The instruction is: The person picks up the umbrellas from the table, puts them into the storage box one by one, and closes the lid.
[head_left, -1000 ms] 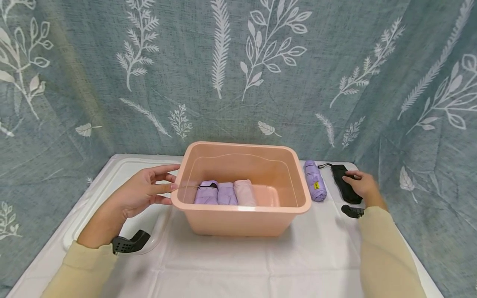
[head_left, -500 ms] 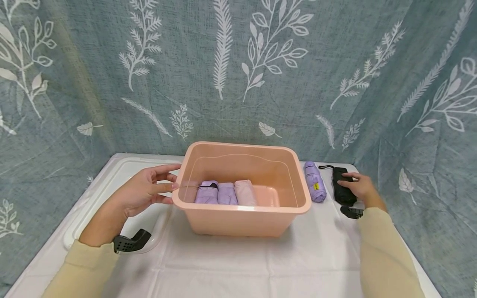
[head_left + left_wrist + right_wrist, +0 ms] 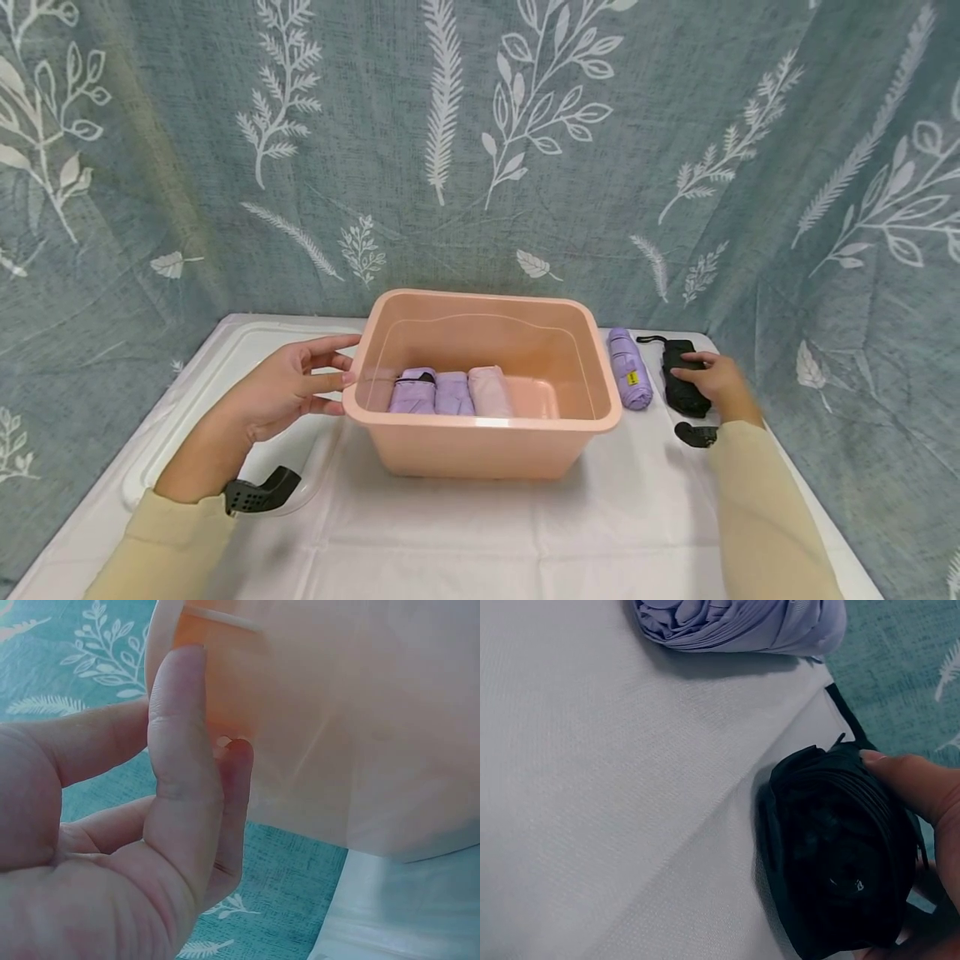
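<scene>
A peach plastic bin [image 3: 480, 450] stands mid-table. My left hand [image 3: 281, 392] touches the outside of its left rim, thumb and fingertips against the wall [image 3: 315, 772]. At the right, my right hand [image 3: 723, 383] grips a black folded umbrella [image 3: 678, 392] with a wrist loop. The right wrist view shows the thumb along one side of the black umbrella [image 3: 832, 855] and other fingers partly hidden behind it. Left of it lies a purple folded umbrella [image 3: 628, 367] with a yellow tag. Inside the bin are two purple rolled bundles [image 3: 412, 396] and a pink one [image 3: 490, 392], lower ends hidden.
A translucent white lid [image 3: 247, 350] lies on the left of the white-covered table [image 3: 450, 542], partly beneath the left forearm. A blue-green curtain [image 3: 360, 125] with white leaf prints encloses the back and sides.
The right hand has turned the black umbrella slightly and shifted a little to the left with it. The left hand keeps its place at the bin's rim.
</scene>
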Available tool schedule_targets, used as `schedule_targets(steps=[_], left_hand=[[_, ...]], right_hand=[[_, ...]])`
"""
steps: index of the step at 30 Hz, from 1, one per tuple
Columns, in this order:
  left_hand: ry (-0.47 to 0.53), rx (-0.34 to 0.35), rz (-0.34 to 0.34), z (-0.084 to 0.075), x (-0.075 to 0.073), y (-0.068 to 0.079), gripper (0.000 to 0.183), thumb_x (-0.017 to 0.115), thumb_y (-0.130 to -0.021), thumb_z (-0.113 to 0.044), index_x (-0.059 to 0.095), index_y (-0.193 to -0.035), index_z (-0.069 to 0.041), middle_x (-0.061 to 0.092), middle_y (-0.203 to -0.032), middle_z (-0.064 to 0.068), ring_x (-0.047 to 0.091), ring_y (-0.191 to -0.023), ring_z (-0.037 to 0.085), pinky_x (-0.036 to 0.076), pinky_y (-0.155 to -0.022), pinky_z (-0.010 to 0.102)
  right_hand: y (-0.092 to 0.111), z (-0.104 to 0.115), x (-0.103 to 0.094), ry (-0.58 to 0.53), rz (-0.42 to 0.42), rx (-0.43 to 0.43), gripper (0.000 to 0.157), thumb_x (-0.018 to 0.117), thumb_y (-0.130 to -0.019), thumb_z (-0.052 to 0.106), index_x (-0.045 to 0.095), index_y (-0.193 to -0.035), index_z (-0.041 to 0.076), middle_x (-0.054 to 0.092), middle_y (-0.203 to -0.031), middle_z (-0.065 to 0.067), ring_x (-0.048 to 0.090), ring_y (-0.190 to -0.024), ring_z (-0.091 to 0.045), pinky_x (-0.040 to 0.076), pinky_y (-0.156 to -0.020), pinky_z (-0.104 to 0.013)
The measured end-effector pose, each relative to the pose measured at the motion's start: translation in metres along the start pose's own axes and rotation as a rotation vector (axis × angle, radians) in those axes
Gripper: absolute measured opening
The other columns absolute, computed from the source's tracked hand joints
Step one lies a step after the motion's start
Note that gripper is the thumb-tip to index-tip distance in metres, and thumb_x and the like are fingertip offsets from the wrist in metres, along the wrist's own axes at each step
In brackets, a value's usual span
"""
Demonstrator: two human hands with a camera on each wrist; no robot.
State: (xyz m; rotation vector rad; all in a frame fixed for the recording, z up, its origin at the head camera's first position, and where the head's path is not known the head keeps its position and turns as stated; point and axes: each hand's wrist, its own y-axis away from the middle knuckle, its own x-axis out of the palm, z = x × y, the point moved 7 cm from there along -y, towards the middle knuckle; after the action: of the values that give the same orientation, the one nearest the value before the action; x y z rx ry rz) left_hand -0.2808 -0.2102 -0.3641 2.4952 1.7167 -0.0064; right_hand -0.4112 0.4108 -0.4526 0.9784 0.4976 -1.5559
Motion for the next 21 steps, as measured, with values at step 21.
schedule_targets(steps=[21], left_hand=[[0.012,0.017,0.012,0.001,0.0011,0.0001,0.074,0.065,-0.1,-0.006,0.025,-0.161,0.002,0.058,-0.113,0.002,0.071,-0.095,0.014,0.064,-0.077,0.033]], right_hand=[[0.0015,0.0009,0.0056,0.003,-0.054,0.013,0.06,0.067,-0.098,0.036,0.052,-0.148,0.006,0.028,-0.161,-0.033,0.026,-0.149,-0.052,0.027,-0.122,-0.062]])
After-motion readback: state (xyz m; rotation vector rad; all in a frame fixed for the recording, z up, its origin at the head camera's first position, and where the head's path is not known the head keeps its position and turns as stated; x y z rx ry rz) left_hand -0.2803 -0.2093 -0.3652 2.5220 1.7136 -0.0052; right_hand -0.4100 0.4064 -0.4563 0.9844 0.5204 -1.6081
